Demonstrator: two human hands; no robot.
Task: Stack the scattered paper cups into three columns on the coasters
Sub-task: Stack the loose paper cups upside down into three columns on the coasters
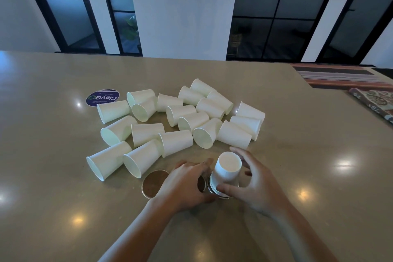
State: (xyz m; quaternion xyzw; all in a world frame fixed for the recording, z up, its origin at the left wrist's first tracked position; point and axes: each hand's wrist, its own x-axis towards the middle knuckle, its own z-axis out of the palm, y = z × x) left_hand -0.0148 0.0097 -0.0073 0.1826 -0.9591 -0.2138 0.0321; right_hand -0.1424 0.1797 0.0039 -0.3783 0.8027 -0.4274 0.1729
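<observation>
Several white paper cups (pixel 174 121) lie scattered on their sides across the middle of the beige table (pixel 53 208). One white cup (pixel 227 167) stands upside down on a round coaster (pixel 212 189) near me. My right hand (pixel 259 183) curls around this cup, thumb at its rim and fingers behind it. My left hand (pixel 187 183) rests palm down just left of the cup, covering most of a middle coaster (pixel 201 184). A brown coaster (pixel 154 184) lies bare at the left.
A round purple sticker (pixel 103 97) reading "ClayGo" lies on the table beyond the cups at the left. A striped mat (pixel 340 76) and a patterned cloth (pixel 376 102) lie at the far right. Glass doors and white pillars stand behind the table.
</observation>
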